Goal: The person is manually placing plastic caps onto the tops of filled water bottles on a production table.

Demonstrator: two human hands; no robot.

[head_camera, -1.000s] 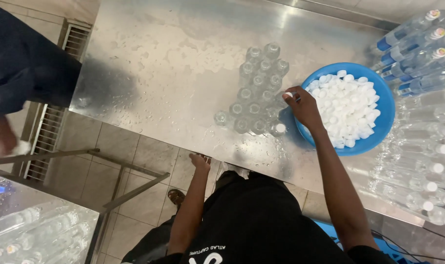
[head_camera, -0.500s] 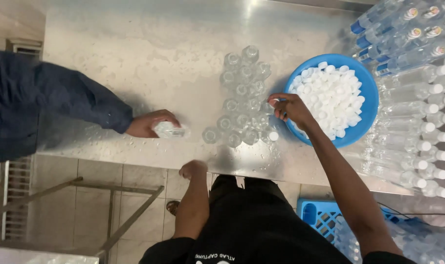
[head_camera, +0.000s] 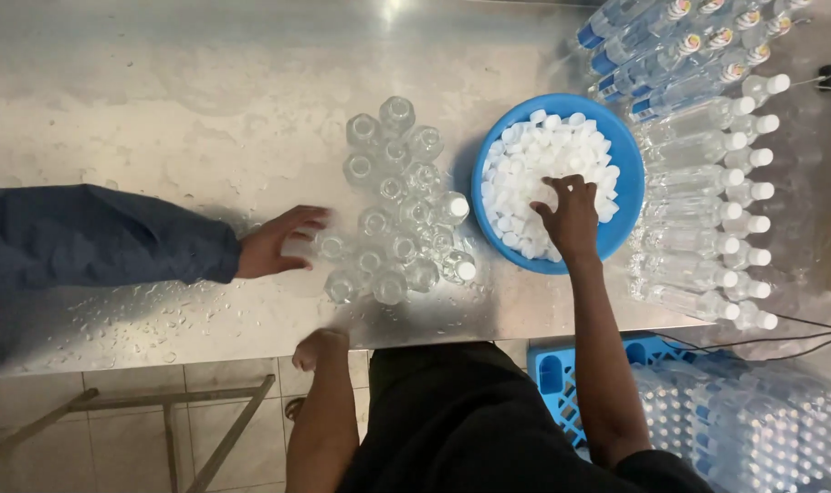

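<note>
Co-worker's hand (head_camera: 274, 245) in a dark blue sleeve (head_camera: 96, 242) comes in from the left, fingers spread, touching the leftmost bottle of the upright clear bottles (head_camera: 399, 205) clustered mid-table. Wet steel table (head_camera: 160, 100) has open room left of and behind the cluster. Left hand (head_camera: 321, 347) sits at the table's near edge, just below the cluster, curled loosely, holding nothing I can see (fingers partly hidden, so can't tell for sure). Most bottles in the cluster are uncapped; a couple on its right side carry white caps. Right hand (head_camera: 569, 217) is down in the blue bowl (head_camera: 627, 155), fingers bent into the white caps (head_camera: 534, 169); can't tell if one is pinched. Bowl is just right of the cluster. Capped bottles (head_camera: 708, 173) lie in rows on their sides right of the bowl, to the table's edge. Blue crate (head_camera: 607, 365) below, beside wrapped bottle packs (head_camera: 753, 420).
</note>
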